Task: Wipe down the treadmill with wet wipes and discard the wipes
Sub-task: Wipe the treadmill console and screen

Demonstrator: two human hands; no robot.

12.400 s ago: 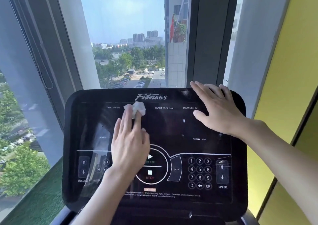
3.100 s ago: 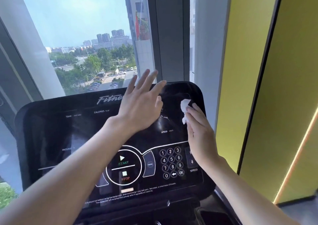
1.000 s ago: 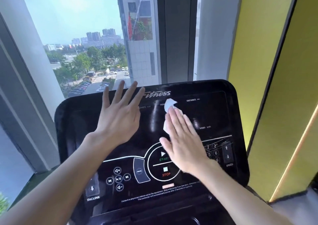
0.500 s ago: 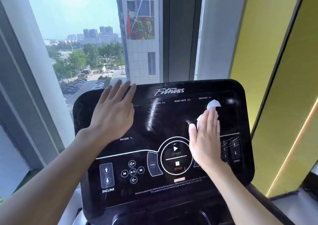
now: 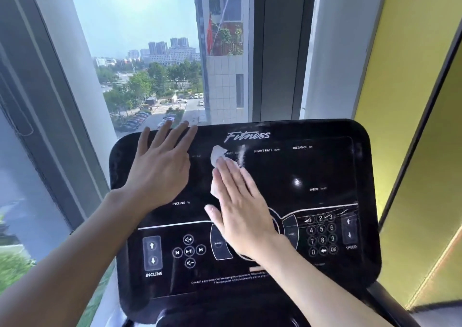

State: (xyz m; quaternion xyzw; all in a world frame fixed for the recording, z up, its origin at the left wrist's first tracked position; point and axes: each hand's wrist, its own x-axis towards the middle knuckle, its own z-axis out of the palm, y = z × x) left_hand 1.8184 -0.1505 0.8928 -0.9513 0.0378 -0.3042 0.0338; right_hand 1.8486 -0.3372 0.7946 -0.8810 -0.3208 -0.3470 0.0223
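Glossy black treadmill console (image 5: 312,171) faces a window (image 5: 140,51) at 11 o'clock; yellow wall (image 5: 412,101) at 3 o'clock. Legends: "Fitness", HEART RATE, DISTANCE, SPEED, INCLINE. Right hand (image 5: 240,206) — fingers flat — presses the wipe (image 5: 217,154) at console 12 o'clock; left hand (image 5: 160,169) rests flat, released, at 10 o'clock.

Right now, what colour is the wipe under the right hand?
The wipe is white, clearest in the head view.

I am looking into a gym room high up: a treadmill panel (image 5: 300,171) saying "Fitness" is standing by a big window (image 5: 140,51) over the city.
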